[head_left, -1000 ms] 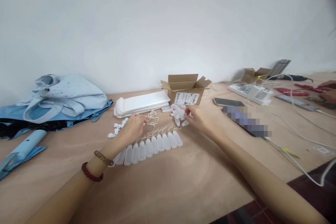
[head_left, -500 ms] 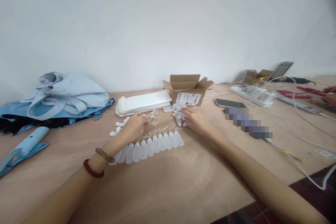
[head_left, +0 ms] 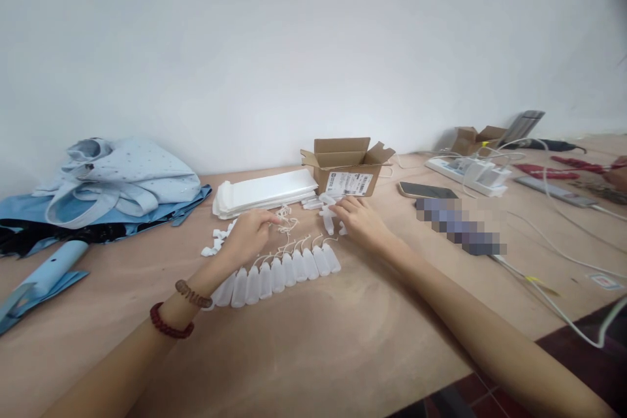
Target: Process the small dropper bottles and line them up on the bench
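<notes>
My left hand [head_left: 249,236] is closed, its fingers curled and index fingertip touching a tangled heap of cream cords [head_left: 288,219]. Whether it pinches a cord is hidden. To the right, my right hand [head_left: 360,223] lies with fingers stretched over a loose pile of small translucent plastic bottles [head_left: 327,221], fingertips touching them. In front of both hands runs a slanting row of similar translucent bottles [head_left: 277,274], with cords at their upper ends. Several small white pieces [head_left: 211,249], perhaps caps, lie beside my left hand, partly covered by it.
Behind the hands are a stack of white sleeves [head_left: 267,191] and an open cardboard box [head_left: 349,181]. Blue fabric [head_left: 132,173] sits at left. On the right are a phone [head_left: 426,191], a pixelated object [head_left: 458,228], a power strip [head_left: 448,172], cables, and another person's hand [head_left: 618,176].
My left hand's index finger is now straighter along the cords. My right hand stays at the bottle pile, where some bottles have shifted slightly. The whole view has moved a little.
</notes>
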Demonstrator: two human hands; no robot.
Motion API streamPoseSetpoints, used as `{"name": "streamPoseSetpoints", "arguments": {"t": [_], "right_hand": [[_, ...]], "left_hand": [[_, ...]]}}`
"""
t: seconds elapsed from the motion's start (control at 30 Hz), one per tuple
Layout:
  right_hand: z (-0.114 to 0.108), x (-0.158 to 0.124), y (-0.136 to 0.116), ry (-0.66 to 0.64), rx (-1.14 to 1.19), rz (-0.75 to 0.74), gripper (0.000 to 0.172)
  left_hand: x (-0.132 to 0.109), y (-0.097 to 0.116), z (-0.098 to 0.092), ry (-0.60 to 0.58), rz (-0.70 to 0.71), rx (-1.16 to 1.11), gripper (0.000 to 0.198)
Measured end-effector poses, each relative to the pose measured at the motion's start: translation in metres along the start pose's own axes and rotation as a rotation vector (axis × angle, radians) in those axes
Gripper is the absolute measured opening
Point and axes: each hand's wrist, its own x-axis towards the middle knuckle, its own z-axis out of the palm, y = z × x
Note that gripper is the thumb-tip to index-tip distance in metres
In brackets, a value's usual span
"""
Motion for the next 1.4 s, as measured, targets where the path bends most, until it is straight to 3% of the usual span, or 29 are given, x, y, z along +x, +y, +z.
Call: {"name": "streamPoseSetpoints", "arguments": {"t": [0.2,0.37,0.6,1.1,1.4], "right_hand": [[0.000,0.000,-0.010,0.140,0.183,0.057,0.038],[-0.014,-0.001,-0.036,0.204,0.380,0.030,0.034],[-0.016,-0.002,-0.063,0.304,0.437,-0.140,0.023],[-0.016,-0.003,-0.063,0.375,0.620,-0.088,0.028],[-0.017,-0.006,-0.068,0.374,0.660,-0.049,0.028]], "left_hand": [[-0.002,0.016,-0.004,0.033,-0.385,-0.397,0.026],[-0.004,0.027,-0.004,-0.010,-0.424,-0.924,0.017],[-0.007,0.040,-0.001,-0.128,-0.487,-1.263,0.014],[-0.006,0.036,0.003,-0.166,-0.566,-1.312,0.015],[-0.007,0.034,0.003,-0.146,-0.509,-1.199,0.013]]}}
